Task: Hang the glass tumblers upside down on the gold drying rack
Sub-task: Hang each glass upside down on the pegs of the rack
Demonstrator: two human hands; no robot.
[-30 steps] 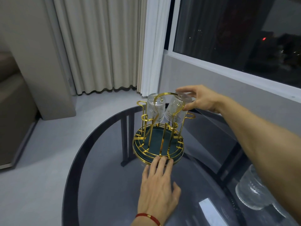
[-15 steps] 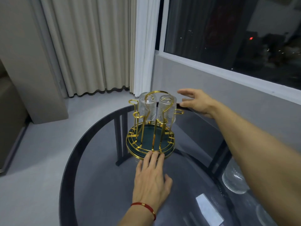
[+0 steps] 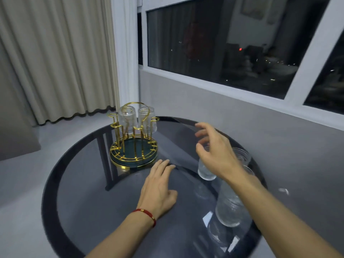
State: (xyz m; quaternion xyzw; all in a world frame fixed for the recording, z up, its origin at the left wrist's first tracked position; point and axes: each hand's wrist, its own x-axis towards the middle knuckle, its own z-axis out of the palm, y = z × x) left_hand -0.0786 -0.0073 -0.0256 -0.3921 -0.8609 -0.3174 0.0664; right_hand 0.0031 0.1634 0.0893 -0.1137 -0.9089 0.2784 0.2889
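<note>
1. Only one view is given, from the head camera, looking down on a round dark glass table (image 3: 78,192) beside a window (image 3: 223,43) and one long cream curtain (image 3: 55,58).
2. One gold rack (image 3: 134,142) stands on the far left part of the table, with a round dark green base ringed in gold wire.
3. Two glass tumblers hang mouth down on its prongs, side by side at the back: the left hung tumbler (image 3: 127,118) and the right hung tumbler (image 3: 148,118). Several other prongs are bare.
4. Three more tumblers can be counted on the table to the right, well apart from the rack: a near tumbler (image 3: 230,207) beside the right forearm, a middle tumbler (image 3: 204,171) partly hidden under the right hand, and a far tumbler (image 3: 242,155) behind that hand. A further rim seems to show just behind the wrist, but I cannot tell whether it is another glass.
5. One left hand (image 3: 158,189) lies flat on the table just in front of the rack base, fingers together, holding nothing; it wears one red bracelet (image 3: 147,215).
6. One right hand (image 3: 214,153) hovers over the middle tumbler, fingers spread and curled, empty, blurred at the fingertips.
</note>
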